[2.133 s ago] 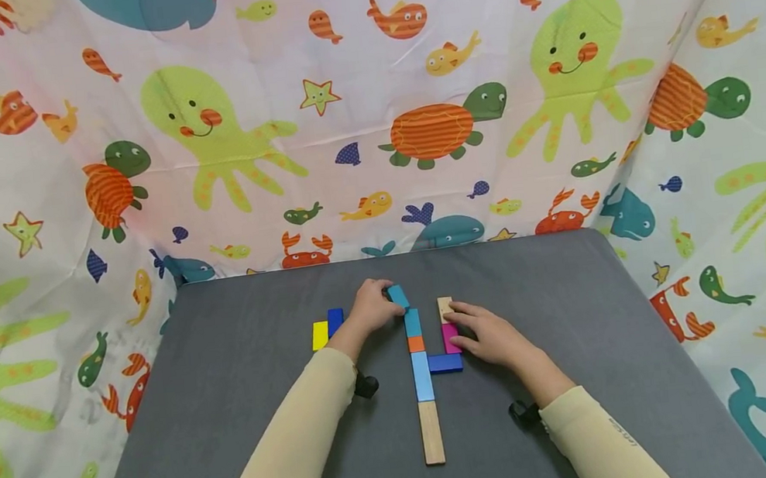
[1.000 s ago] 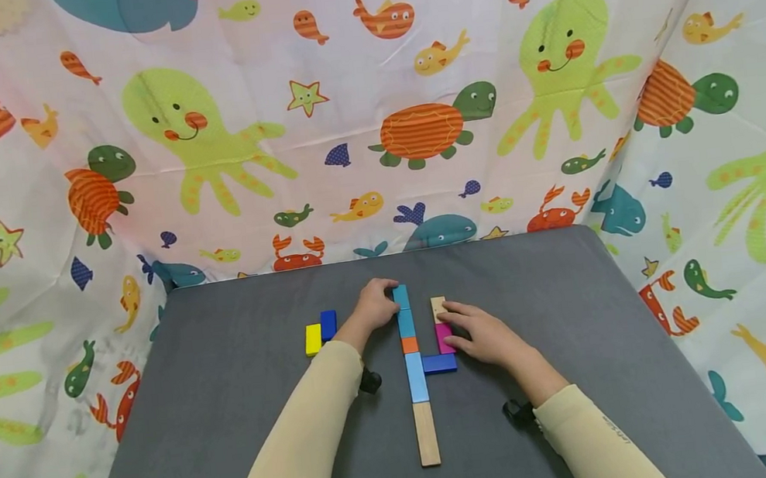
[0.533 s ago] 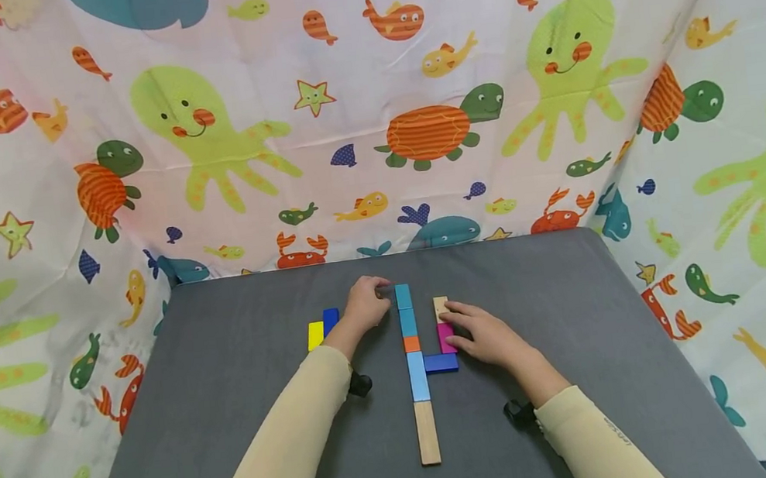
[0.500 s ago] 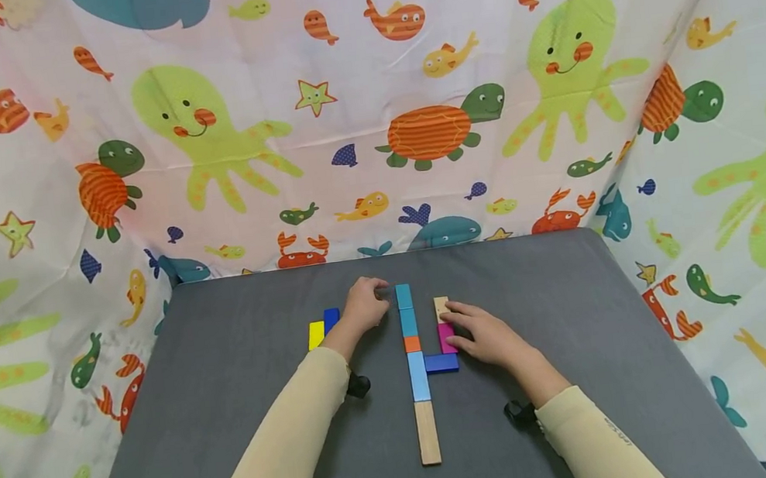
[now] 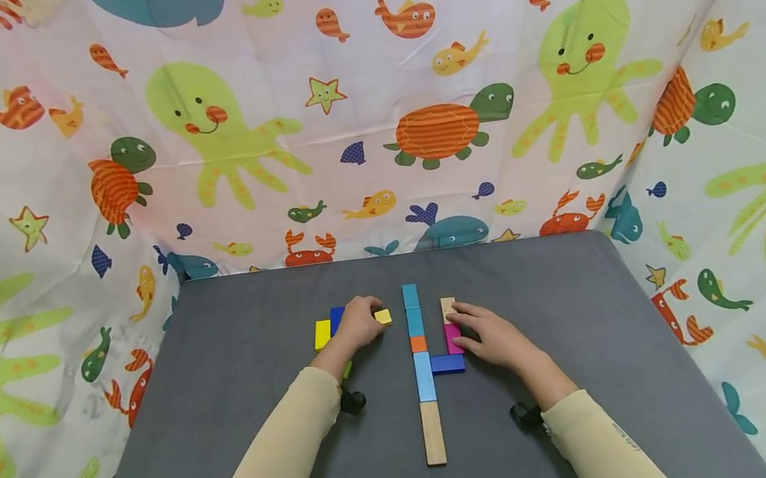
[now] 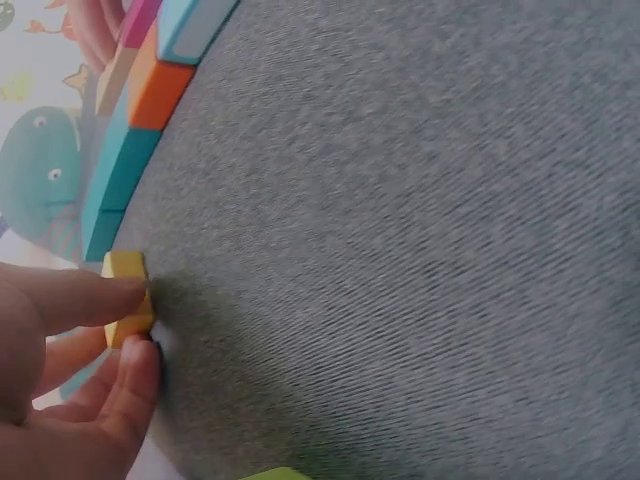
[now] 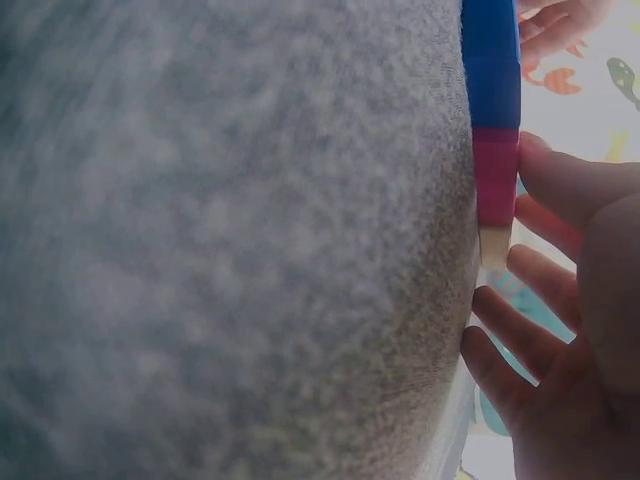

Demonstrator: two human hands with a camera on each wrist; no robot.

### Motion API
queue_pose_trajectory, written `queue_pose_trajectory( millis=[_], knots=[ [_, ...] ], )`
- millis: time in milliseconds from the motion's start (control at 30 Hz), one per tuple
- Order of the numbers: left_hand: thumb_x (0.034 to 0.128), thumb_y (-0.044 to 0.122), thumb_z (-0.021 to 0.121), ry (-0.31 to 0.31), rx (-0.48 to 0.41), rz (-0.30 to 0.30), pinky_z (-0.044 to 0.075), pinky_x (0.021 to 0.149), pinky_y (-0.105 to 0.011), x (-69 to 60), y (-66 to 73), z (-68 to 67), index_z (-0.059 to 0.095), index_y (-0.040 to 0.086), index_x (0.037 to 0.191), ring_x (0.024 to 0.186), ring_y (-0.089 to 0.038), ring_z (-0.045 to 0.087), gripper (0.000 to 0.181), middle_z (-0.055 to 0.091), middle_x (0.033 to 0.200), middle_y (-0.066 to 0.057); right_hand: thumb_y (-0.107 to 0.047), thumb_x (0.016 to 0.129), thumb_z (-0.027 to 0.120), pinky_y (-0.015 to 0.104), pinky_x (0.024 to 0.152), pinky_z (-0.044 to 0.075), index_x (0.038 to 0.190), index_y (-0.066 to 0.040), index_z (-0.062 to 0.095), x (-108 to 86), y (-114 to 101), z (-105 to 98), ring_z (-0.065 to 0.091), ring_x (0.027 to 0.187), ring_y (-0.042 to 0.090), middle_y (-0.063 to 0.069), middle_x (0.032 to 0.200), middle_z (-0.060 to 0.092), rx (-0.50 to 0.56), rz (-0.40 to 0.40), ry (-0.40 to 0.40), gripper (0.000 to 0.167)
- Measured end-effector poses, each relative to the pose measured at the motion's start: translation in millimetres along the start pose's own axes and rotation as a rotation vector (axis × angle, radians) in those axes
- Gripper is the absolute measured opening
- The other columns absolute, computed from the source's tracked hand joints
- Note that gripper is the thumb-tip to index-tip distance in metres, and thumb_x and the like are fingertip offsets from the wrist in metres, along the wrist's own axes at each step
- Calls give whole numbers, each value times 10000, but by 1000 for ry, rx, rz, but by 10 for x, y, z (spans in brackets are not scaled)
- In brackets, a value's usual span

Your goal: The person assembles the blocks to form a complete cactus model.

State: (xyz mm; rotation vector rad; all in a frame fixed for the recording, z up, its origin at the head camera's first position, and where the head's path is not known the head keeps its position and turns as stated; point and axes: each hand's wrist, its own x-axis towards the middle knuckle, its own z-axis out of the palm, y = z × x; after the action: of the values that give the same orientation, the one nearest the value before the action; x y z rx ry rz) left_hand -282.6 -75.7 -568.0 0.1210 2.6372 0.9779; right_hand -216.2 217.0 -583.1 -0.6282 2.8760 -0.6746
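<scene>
My left hand pinches a small yellow block between thumb and fingers, left of a column of blocks. From far to near, that column has two teal blocks, an orange block, a light blue block and a long plain wooden block. A dark blue block juts right from the light blue one. Beyond it stand a magenta block and a small wooden block. Relaxed fingers of my right hand rest at these two; the thumb touches the magenta block.
Left of my left hand lie another yellow block and a dark blue block. A green block shows partly past the left wrist. The grey table ends at a sea-animal curtain.
My left hand set the far teal block straight at the column's end and let go. It then moved left and nearer, and now holds the small yellow block. The right hand stayed put.
</scene>
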Motion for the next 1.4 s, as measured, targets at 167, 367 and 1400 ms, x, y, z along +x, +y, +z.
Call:
queue_pose_trajectory(
  millis=[167,367,1400],
  knots=[
    [891,92,755,19,-46,-30,509,1007,-444,35,13,36,663,61,1252,1029,-269,580,374,644,1182,-116,-382,979,655,573,1130,370,1474,-165,539,-14,11,11,384,1460,348,94,1610,383,4,12,4,553],
    [880,126,784,64,-92,-33,530,960,-407,131,13,43,693,73,1190,969,-249,587,328,661,1113,-88,-376,978,658,578,1128,370,1471,-163,543,-32,13,1,387,1458,351,98,1609,385,9,15,9,550],
    [936,101,706,146,-127,37,541,964,-415,573,396,15,686,51,1274,1092,-278,621,342,664,1225,-124,-400,983,645,553,1137,372,1473,-176,542,-12,-11,10,391,1460,327,84,1610,385,-2,8,8,548]
  ],
)
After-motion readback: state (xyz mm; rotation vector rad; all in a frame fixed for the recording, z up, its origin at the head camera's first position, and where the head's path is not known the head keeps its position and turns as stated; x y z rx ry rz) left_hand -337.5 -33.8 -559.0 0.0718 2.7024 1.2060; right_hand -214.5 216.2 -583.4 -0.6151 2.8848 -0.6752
